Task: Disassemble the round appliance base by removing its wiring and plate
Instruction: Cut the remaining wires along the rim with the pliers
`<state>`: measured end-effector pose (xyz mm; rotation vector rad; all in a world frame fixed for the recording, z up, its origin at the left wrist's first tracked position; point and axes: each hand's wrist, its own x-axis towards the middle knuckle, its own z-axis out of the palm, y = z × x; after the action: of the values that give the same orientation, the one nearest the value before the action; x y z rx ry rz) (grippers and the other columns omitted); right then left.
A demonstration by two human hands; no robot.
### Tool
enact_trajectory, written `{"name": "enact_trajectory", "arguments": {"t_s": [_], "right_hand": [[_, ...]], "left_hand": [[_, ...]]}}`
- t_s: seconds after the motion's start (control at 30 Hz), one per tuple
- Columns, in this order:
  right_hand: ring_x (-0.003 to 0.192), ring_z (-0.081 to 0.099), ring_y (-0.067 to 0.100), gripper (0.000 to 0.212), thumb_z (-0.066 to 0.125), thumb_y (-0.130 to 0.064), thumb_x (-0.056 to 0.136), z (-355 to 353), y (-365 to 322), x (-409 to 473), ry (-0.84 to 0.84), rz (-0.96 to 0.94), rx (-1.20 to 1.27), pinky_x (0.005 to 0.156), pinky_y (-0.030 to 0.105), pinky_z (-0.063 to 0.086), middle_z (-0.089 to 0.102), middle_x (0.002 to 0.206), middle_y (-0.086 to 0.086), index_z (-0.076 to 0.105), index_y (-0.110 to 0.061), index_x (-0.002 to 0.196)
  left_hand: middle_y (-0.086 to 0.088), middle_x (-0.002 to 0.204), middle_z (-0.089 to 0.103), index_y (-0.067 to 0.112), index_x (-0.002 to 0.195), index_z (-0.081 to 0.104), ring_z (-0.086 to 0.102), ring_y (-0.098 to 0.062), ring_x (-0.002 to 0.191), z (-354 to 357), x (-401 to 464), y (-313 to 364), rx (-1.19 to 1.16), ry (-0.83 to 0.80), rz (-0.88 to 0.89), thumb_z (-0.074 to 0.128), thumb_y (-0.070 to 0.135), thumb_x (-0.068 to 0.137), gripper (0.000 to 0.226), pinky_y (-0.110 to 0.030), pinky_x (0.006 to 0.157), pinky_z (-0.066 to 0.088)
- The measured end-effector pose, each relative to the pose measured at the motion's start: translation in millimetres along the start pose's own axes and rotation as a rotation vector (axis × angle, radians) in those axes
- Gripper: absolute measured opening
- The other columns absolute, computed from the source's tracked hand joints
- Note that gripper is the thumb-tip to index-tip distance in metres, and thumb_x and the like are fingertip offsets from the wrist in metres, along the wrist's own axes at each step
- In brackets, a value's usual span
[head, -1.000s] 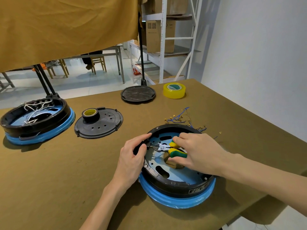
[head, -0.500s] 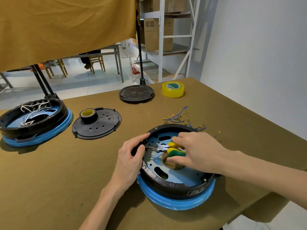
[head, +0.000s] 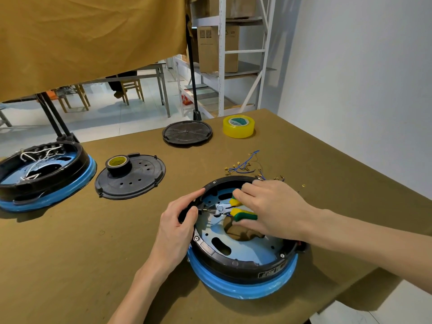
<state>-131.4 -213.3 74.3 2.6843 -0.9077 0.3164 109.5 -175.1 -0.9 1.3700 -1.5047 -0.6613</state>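
Observation:
A round black appliance base (head: 233, 263) with a blue lower ring sits at the table's near right. Inside lies a shiny blue-tinted metal plate (head: 257, 249) with slots and a centre hole. My right hand (head: 271, 211) grips yellow-green handled pliers (head: 236, 210), jaws pointing left at the rim's inner wall. My left hand (head: 177, 220) holds the base's left rim, thumb and forefinger pinching a small dark part beside the jaws. Cut blue wires with brass terminals (head: 245, 166) lie just behind the base.
A second base (head: 46, 174) with white wires stands at far left. A black perforated cover (head: 140, 181) carries a roll of black tape (head: 118, 163). Another black cover (head: 187, 133) and a yellow tape roll (head: 238, 126) lie at the back. The table edge runs close on the right.
The pliers' handles have spread slightly and my right hand has shifted a little. My left hand stays on the rim. The view has dipped slightly.

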Motion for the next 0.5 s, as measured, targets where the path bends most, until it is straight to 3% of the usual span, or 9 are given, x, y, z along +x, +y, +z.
{"name": "enact_trajectory", "arguments": {"t_s": [0.1, 0.13, 0.2, 0.27, 0.33, 0.4, 0.5], "right_hand": [[0.053, 0.048, 0.014, 0.062, 0.062, -0.074, 0.083, -3.9, 2.1, 10.4, -0.292, 0.401, 0.686, 0.051, 0.025, 0.037, 0.063, 0.064, 0.002, 0.074, -0.013, 0.086], [0.049, 0.042, 0.014, 0.063, 0.066, -0.073, 0.081, -4.5, 4.8, 13.8, -0.362, 0.473, 0.767, 0.048, 0.025, 0.033, 0.056, 0.056, 0.001, 0.074, -0.01, 0.081], [0.049, 0.04, 0.012, 0.06, 0.066, -0.072, 0.082, -8.2, 5.1, 17.2, -0.392, 0.433, 0.701, 0.048, 0.025, 0.032, 0.051, 0.055, -0.004, 0.075, -0.012, 0.08], [0.062, 0.051, 0.014, 0.054, 0.061, -0.07, 0.086, -6.7, 6.0, 11.3, -0.184, 0.185, 0.229, 0.055, 0.027, 0.036, 0.058, 0.072, -0.008, 0.073, -0.018, 0.097], [0.074, 0.059, 0.02, 0.055, 0.061, -0.063, 0.091, -2.0, 2.9, 1.9, 0.003, -0.049, -0.18, 0.062, 0.031, 0.047, 0.064, 0.09, -0.002, 0.068, -0.014, 0.116], [0.08, 0.06, 0.02, 0.058, 0.058, -0.063, 0.094, -2.3, 2.8, 1.7, -0.016, -0.071, -0.153, 0.068, 0.032, 0.05, 0.066, 0.096, 0.0, 0.066, -0.013, 0.124], [0.06, 0.053, 0.013, 0.056, 0.061, -0.073, 0.085, -8.1, 3.0, 9.1, -0.259, 0.294, 0.484, 0.058, 0.03, 0.042, 0.065, 0.071, -0.002, 0.074, -0.019, 0.095]], "left_hand": [[0.024, 0.134, 0.06, 0.044, 0.137, 0.059, 0.045, 0.006, 0.131, 1.1, -1.8, -0.7, 0.0, -0.003, -0.002, 0.047, 0.032, 0.104, 0.037, -0.024, 0.105, 0.039], [0.023, 0.134, 0.06, 0.044, 0.137, 0.059, 0.046, 0.005, 0.132, 1.8, -2.0, -0.8, 0.0, -0.003, -0.003, 0.049, 0.027, 0.107, 0.036, -0.026, 0.106, 0.04], [0.023, 0.135, 0.06, 0.043, 0.137, 0.059, 0.046, 0.005, 0.132, 1.3, -2.0, 0.4, 0.004, -0.002, -0.011, 0.049, 0.02, 0.108, 0.039, -0.029, 0.108, 0.04], [0.021, 0.136, 0.06, 0.042, 0.138, 0.059, 0.046, 0.004, 0.133, 0.2, -1.7, 1.9, 0.007, -0.005, -0.01, 0.049, 0.018, 0.108, 0.039, -0.033, 0.111, 0.041], [0.018, 0.137, 0.061, 0.038, 0.139, 0.059, 0.047, 0.001, 0.133, -0.6, -0.8, 2.8, -0.01, -0.004, -0.008, 0.049, 0.017, 0.108, 0.04, -0.037, 0.112, 0.043], [0.016, 0.137, 0.062, 0.035, 0.14, 0.06, 0.048, -0.002, 0.134, -0.4, -1.2, 4.5, -0.019, -0.01, -0.004, 0.049, 0.015, 0.108, 0.04, -0.042, 0.113, 0.044], [0.017, 0.137, 0.062, 0.036, 0.14, 0.06, 0.048, 0.0, 0.133, -0.4, -1.7, 6.2, -0.013, -0.01, -0.011, 0.049, 0.015, 0.107, 0.04, -0.043, 0.113, 0.043]]}}
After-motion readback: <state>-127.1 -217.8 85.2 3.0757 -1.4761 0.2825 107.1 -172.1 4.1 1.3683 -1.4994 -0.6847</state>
